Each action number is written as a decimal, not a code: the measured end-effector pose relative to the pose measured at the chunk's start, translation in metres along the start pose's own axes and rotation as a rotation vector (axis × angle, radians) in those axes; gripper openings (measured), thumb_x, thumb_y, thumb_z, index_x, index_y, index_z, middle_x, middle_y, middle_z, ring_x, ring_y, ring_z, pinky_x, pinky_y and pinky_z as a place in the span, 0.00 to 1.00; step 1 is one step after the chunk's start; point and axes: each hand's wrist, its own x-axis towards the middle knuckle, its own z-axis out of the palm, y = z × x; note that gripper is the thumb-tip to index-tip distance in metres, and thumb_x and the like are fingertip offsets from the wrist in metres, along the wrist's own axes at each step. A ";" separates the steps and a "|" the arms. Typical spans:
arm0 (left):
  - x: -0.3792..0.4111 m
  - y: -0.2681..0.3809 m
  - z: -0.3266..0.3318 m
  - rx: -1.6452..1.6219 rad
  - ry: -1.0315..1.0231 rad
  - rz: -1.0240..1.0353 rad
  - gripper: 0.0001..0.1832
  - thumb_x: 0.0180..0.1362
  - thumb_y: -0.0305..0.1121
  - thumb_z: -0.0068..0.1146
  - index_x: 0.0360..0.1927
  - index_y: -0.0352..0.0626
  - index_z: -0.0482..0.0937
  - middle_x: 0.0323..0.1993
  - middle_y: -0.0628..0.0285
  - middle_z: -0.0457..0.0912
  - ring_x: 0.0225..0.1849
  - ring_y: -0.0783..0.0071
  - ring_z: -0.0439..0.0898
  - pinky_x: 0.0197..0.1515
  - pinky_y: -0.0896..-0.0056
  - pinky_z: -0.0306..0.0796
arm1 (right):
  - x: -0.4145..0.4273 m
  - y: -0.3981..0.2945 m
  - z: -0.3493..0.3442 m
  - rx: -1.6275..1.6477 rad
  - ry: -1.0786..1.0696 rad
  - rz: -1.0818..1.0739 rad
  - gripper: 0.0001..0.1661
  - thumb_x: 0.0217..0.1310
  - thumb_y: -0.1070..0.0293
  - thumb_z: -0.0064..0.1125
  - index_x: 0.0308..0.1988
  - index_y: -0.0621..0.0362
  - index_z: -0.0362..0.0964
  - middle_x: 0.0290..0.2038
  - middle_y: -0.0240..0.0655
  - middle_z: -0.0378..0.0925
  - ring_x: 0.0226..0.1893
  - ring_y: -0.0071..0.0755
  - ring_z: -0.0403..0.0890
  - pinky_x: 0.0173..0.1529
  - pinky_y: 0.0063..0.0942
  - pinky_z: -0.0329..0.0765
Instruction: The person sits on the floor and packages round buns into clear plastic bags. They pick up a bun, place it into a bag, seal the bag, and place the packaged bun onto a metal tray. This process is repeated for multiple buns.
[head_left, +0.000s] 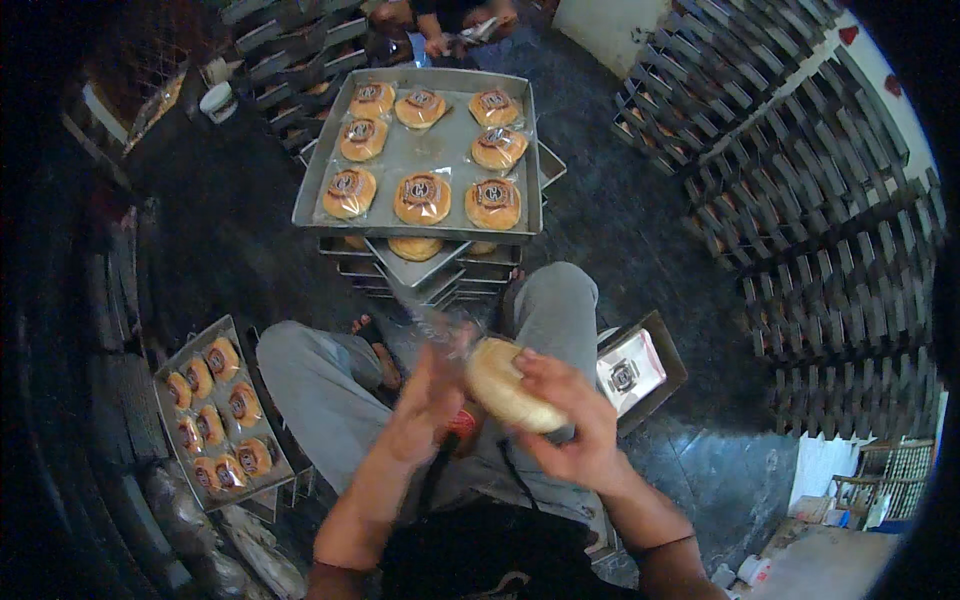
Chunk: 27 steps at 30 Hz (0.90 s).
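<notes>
My right hand (571, 420) grips a pale round bread bun (510, 386), fingers over its top and thumb below. At the bun's left end my left hand (435, 390) is blurred, with a clear printed plastic bag (439, 330) at its fingers. Beyond my knees, a metal tray (427, 150) on top of a stack carries several buns in clear printed wrappers, such as a wrapped bun (422, 199) at its near edge. By my right knee, a pile of printed plastic bags (630, 371) lies in a smaller metal pan (667, 360).
At the left stands another metal tray (262, 484) of wrapped buns, with crumpled clear plastic (202, 547) beside it. Tall stacks of metal trays (817, 255) line the right side. Across from me, a person's hand (437, 45) shows at the top edge. White containers (752, 570) are at lower right.
</notes>
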 end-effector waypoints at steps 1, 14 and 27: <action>0.000 0.007 0.026 -0.298 -0.056 -0.002 0.56 0.61 0.42 0.67 0.82 0.47 0.38 0.80 0.46 0.47 0.80 0.53 0.50 0.78 0.50 0.50 | 0.007 -0.019 0.002 -0.054 -0.028 0.028 0.33 0.46 0.73 0.72 0.56 0.53 0.78 0.62 0.45 0.77 0.66 0.54 0.75 0.68 0.52 0.70; 0.006 0.065 0.066 -0.387 0.012 0.265 0.72 0.44 0.73 0.63 0.82 0.50 0.36 0.80 0.37 0.40 0.81 0.36 0.43 0.78 0.37 0.50 | 0.015 -0.053 0.026 -0.232 -0.036 -0.205 0.36 0.46 0.72 0.71 0.60 0.55 0.77 0.65 0.48 0.75 0.68 0.58 0.72 0.73 0.57 0.63; 0.006 0.058 0.033 -0.609 0.028 0.320 0.72 0.43 0.53 0.78 0.82 0.58 0.35 0.81 0.41 0.41 0.81 0.35 0.42 0.78 0.40 0.45 | 0.026 -0.042 0.070 -0.097 0.016 -0.170 0.29 0.51 0.83 0.62 0.57 0.62 0.78 0.62 0.52 0.76 0.67 0.60 0.74 0.73 0.57 0.62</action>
